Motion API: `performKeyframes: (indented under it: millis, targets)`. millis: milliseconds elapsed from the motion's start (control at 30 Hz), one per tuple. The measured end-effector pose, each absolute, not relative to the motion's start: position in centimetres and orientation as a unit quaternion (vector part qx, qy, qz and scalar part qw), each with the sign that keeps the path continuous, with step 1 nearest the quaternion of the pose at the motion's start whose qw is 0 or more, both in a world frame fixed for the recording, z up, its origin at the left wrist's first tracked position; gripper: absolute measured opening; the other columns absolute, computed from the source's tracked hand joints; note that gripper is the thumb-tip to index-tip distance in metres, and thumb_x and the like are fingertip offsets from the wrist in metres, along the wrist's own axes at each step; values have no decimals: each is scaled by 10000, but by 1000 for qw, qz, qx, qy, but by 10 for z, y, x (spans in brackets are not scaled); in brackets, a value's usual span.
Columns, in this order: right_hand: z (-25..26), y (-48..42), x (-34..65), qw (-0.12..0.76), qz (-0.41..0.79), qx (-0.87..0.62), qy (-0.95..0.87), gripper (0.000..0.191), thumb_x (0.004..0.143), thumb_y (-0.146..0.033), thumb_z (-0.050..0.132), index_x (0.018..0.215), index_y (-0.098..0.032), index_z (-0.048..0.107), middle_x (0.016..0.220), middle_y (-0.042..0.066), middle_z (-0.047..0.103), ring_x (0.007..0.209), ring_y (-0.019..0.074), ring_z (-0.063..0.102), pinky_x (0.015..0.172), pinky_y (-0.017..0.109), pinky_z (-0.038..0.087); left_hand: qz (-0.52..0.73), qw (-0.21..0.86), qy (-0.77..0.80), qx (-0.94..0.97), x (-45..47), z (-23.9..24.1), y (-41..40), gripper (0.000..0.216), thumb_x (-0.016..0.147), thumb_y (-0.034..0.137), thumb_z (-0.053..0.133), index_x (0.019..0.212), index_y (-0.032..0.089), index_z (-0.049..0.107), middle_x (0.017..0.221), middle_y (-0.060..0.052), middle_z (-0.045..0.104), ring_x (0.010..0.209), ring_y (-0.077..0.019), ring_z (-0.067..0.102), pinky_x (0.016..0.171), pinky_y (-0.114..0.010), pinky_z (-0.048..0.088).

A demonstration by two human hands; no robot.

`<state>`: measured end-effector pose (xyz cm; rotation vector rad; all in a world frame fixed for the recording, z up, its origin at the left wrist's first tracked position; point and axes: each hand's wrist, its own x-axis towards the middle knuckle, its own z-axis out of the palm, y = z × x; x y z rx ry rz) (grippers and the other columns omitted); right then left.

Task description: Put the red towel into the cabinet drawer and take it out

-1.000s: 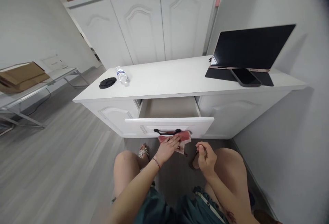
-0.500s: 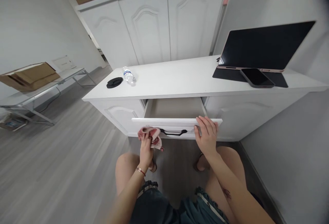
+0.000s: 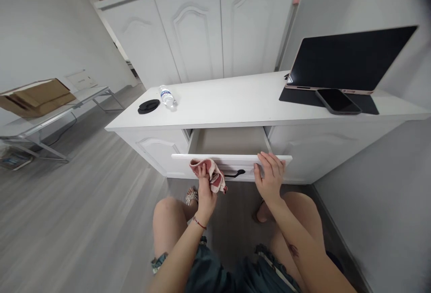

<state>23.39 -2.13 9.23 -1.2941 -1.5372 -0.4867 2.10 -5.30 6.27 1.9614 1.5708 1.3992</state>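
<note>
Left hand (image 3: 205,194) grips a red cloth (image 3: 210,172) against the open drawer front (image 3: 232,162); right hand (image 3: 269,177) rests open on its rim. Wiping seems underway; next stroke needs steady pressure.

A water bottle (image 3: 166,96) lies beside a black lid (image 3: 148,106); a phone (image 3: 337,101) rests before a dark tablet (image 3: 350,58).

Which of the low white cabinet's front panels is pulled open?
The middle drawer with the black handle is open; the flanking panelled doors are shut. The right hand rests on its front edge; the left hand holds a red-and-white cloth.
</note>
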Motion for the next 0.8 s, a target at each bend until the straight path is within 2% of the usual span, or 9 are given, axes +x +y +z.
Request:
performKeyframes:
  millis: [67,167,267,333,433,567,800]
  targets:
    - [92,-21,233,517,-198,-538,-636,338,867,-207,544,1205,-203,543,1143,93,638,1173,229,509,1074,466,267,472,128,537,687,21,60,-52,730,839,102,477,1472,223,133,1544,-118,180,1420,-260,78,1136,-472,212]
    - [93,-21,232,529,-189,-538,-628,314,873,-203,531,1186,-205,560,1133,90,643,1167,230,513,1072,476,264,454,111,529,708,25,60,-52,609,832,93,468,1408,179,291,1530,-149,210,1421,-270,29,1128,-502,211]
    - [93,-21,232,538,-176,-537,-626,305,886,-191,499,1181,-210,570,1138,84,643,1164,229,515,1067,480,268,413,77,521,743,36,70,-54,481,791,14,425,1247,164,456,1514,-146,258,1421,-269,-1,1126,-545,189]
    - [93,-22,234,536,-165,-534,-632,313,895,-189,473,1192,-214,569,1150,80,640,1172,226,510,1068,475,267,373,57,515,770,44,81,-55,450,740,-40,390,1126,158,510,1505,-135,289,1422,-270,-9,1122,-587,153]
    - [93,-24,237,528,-156,-532,-643,336,905,-199,444,1221,-221,556,1171,77,632,1188,223,499,1077,468,254,305,41,481,821,56,97,-56,438,684,-61,374,1023,164,534,1496,-112,318,1424,-275,4,1110,-633,95]
    - [95,-26,239,512,-147,-535,-656,365,915,-215,417,1263,-224,528,1204,86,616,1207,230,486,1084,472,245,262,52,445,855,58,107,-56,465,660,-46,383,1020,197,547,1485,-73,345,1423,-269,83,1121,-617,78]
    - [99,-28,240,495,-154,-535,-667,379,908,-228,452,1283,-226,504,1226,87,605,1219,225,479,1086,464,260,350,45,495,794,31,94,-53,381,746,-10,398,1067,164,507,1472,-139,353,1421,-295,62,1091,-606,209]
